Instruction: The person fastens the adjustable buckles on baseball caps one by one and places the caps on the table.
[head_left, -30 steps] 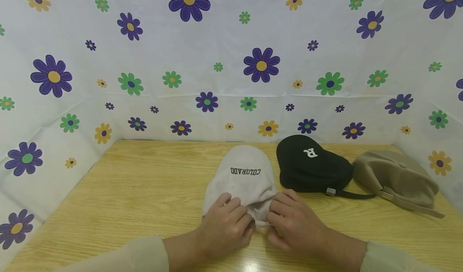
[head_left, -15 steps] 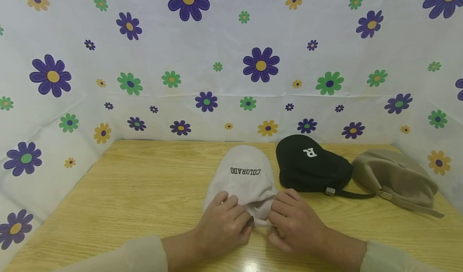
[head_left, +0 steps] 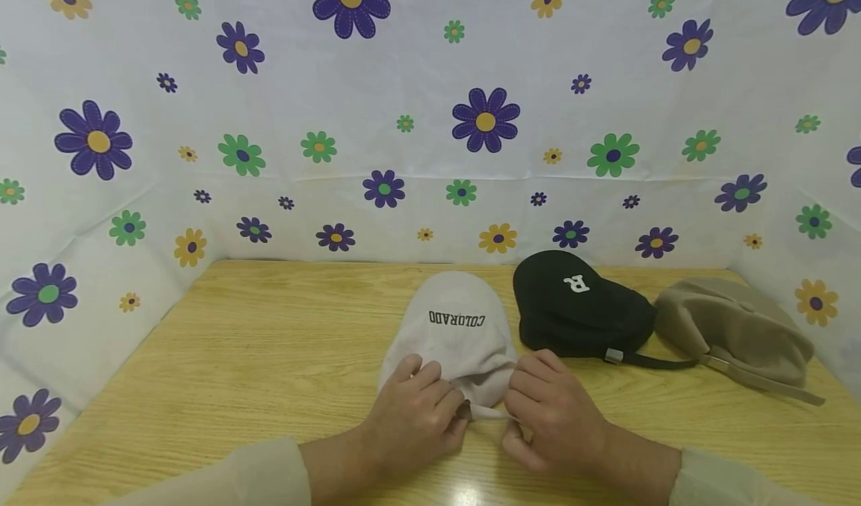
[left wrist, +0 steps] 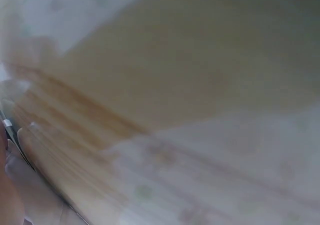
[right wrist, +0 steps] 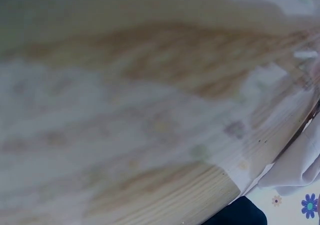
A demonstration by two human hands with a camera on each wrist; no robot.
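Note:
A light grey baseball cap (head_left: 464, 341) lies on the wooden table in the head view, its COLORADO lettering upside down. Both hands are at its near edge, where the back strap (head_left: 489, 413) stretches between them. My left hand (head_left: 417, 416) pinches the strap's left part beside a small dark buckle (head_left: 466, 409). On the other side, my right hand (head_left: 554, 409) grips the strap's right part with curled fingers. The left wrist view is mostly blurred, with part of the left hand (left wrist: 12, 200) at its edge. Grey cap fabric (right wrist: 300, 157) shows in the right wrist view.
A black cap (head_left: 581, 312) with a white R sits right of the grey one, its strap trailing toward a brown cap (head_left: 740, 326) at the far right. The wooden table (head_left: 269, 341) meets a flower-print cloth (head_left: 417, 80) behind and at the sides.
My right hand has shifted slightly right, away from the left hand. The strap between them shows longer and straighter, with more of the dark buckle visible. The black and brown caps stay put.

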